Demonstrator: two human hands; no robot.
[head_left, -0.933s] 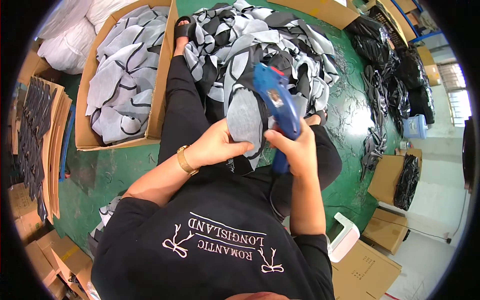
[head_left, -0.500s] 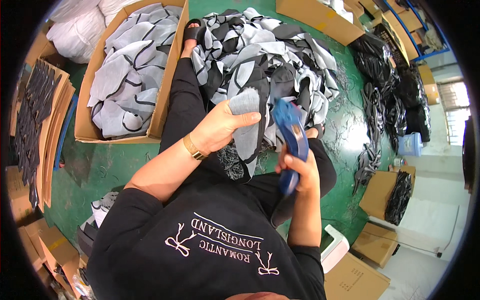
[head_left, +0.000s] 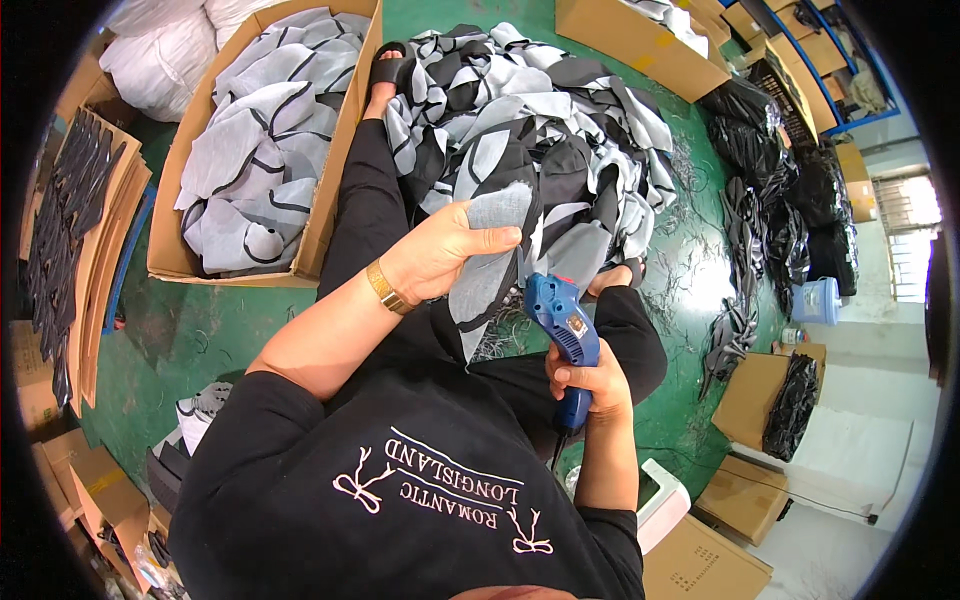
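Note:
My left hand (head_left: 440,252) is closed on a grey fabric piece (head_left: 487,280) with black edging, the thumb lying on top; the piece hangs in front of my lap. My right hand (head_left: 598,382) grips a blue corded power tool (head_left: 566,330) by its handle. The tool's head lies close to the right edge of the fabric piece; whether they touch, I cannot tell. Beyond both hands, a large heap of grey and black fabric pieces (head_left: 520,95) lies on the floor between my feet.
At the left stands a cardboard box (head_left: 345,140) filled with similar pieces. Black bundles (head_left: 735,135), a blue bucket (head_left: 817,300) and cardboard boxes (head_left: 745,490) line the right side. Loose thread scraps lie on the green floor (head_left: 690,270). A white stool (head_left: 663,505) stands near my right elbow.
The tool has come down and nearer my body, its head now beside the fabric's lower right edge; it was blurred by motion before. My left hand keeps its hold, and the piece's lower end has swung left.

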